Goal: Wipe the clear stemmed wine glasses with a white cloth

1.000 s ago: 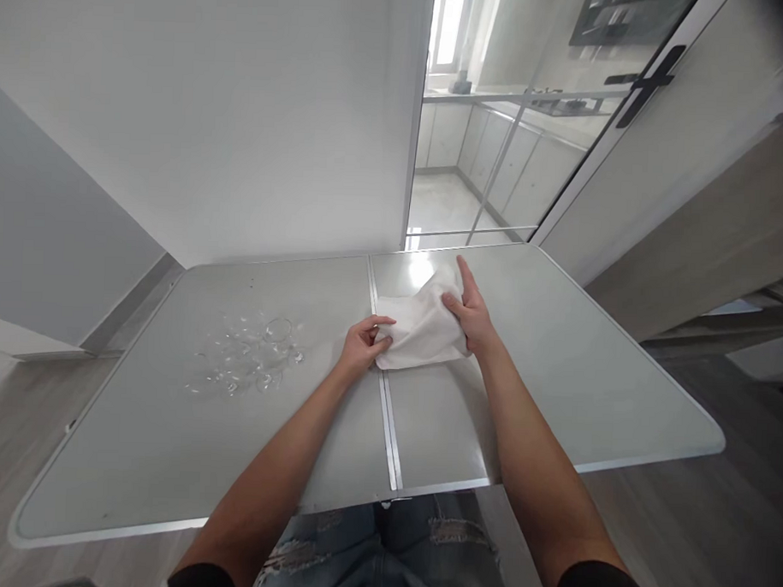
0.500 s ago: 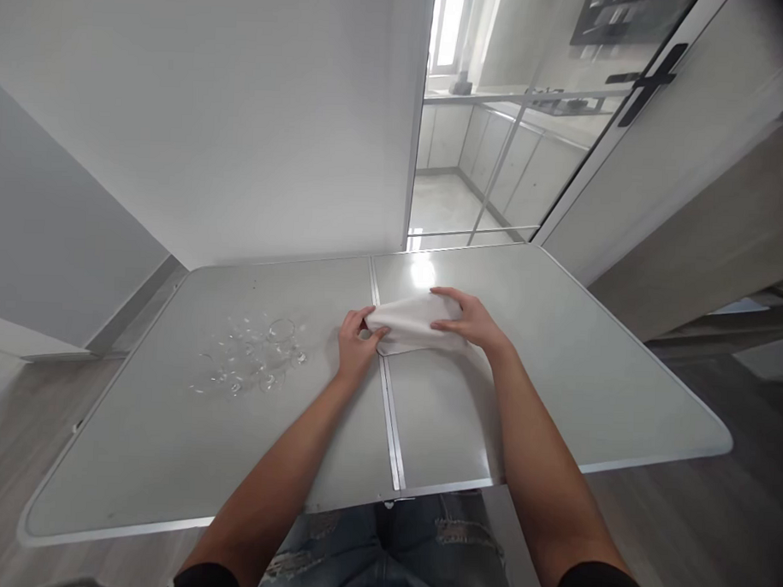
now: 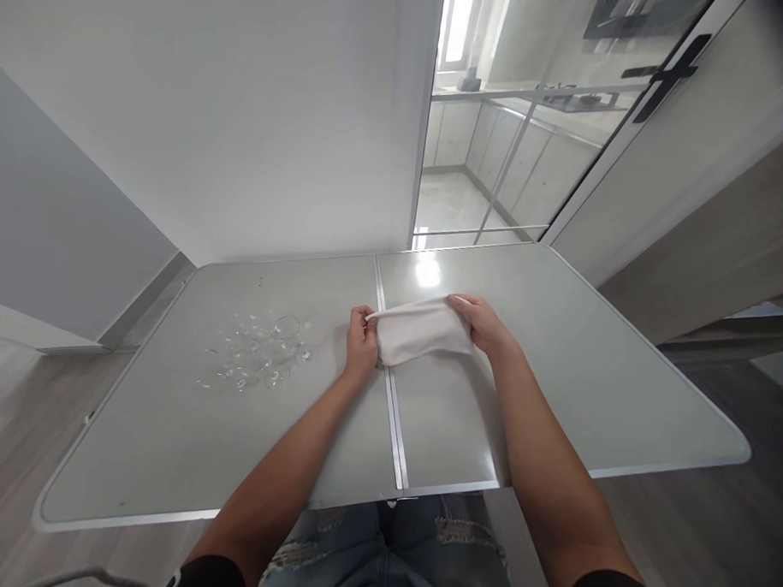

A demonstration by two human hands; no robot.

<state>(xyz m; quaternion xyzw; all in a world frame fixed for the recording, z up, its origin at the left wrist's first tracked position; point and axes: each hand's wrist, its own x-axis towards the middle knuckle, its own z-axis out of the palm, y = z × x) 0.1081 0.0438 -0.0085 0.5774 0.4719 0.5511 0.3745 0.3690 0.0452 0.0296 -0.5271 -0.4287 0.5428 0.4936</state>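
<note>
A soft white cloth [image 3: 422, 329] is stretched between my two hands over the table's seam; whether it is folded or a pouch I cannot tell. My left hand [image 3: 362, 340] pinches its left end between thumb and fingers. At the upper right corner, my right hand [image 3: 484, 322] grips the cloth with the thumb on top and the other fingers partly hidden behind it. Left of my left hand, several clear, shiny rounded pieces [image 3: 258, 349] lie in a loose cluster on the table; their kind is hard to make out.
The pale table [image 3: 167, 457] has a metal rim and a metal seam strip [image 3: 396, 439] down its middle. Its far edge runs along a white wall [image 3: 274, 135]. Behind the right half stands a glass door [image 3: 518, 144] with a black handle [image 3: 672, 76].
My right hand has closed on the cloth's upper right corner, having been spread over it before. The cloth now looks flatter and more spread out. The view has shifted slightly.
</note>
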